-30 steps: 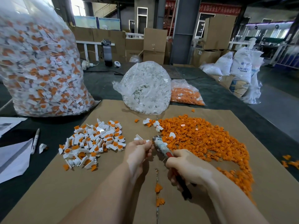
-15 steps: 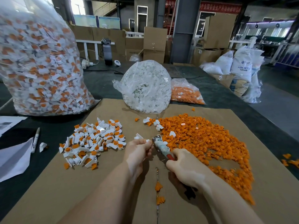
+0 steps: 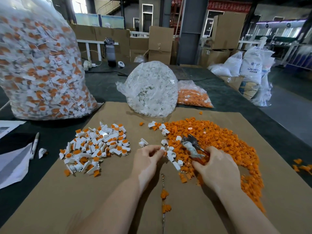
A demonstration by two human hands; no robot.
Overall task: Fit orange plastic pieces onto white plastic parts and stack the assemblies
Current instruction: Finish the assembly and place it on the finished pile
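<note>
Orange plastic pieces point(image 3: 217, 142) are lying in a wide loose heap at centre right of the frame, on a cardboard sheet point(image 3: 101, 200) covering the counter point(image 3: 219, 95). Finished white-and-orange assemblies point(image 3: 96, 147) are piling at centre left. Left hand point(image 3: 146, 162), lower centre, is pinching a small white part point(image 3: 162, 148) with its curled fingers. Right hand point(image 3: 217, 168) is gripping the red handle of a pliers-like tool point(image 3: 191, 146), its head resting over the orange heap. Three clear bags are standing behind: assemblies point(image 3: 38, 65) upper left, white parts point(image 3: 152, 90) centre, orange pieces point(image 3: 194, 97) beside it.
</note>
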